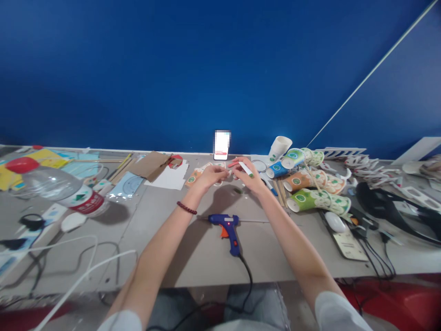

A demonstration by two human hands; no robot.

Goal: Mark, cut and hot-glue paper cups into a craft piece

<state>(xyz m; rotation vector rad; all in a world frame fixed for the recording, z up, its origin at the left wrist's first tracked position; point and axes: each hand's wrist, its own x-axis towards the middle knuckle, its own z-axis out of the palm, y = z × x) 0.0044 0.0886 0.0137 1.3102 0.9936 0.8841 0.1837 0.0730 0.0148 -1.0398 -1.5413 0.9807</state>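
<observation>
My left hand (214, 174) has its fingertips closed in a pinch above the table; what they hold is too small to make out. Facing it, my right hand (248, 177) has bent fingers with a slim white pen-like stick (245, 169) with a green end between them. The fingertips of both hands nearly meet. Behind my left hand an orange-patterned paper cup (193, 177) lies on its side, partly hidden. A small dark green piece (237, 190) lies below my right hand. Nearer me, a blue glue gun (223, 220) with an orange trigger lies between my forearms, its red light on.
A phone (221, 146) leans on the blue wall. Patterned paper cups (303, 202) lie bundled at the right, near white cups (279, 148). Cardboard (151, 165), a large plastic bottle (65, 186) and a power strip (44, 225) are at the left. The glue gun's cord (248, 271) hangs over the front edge.
</observation>
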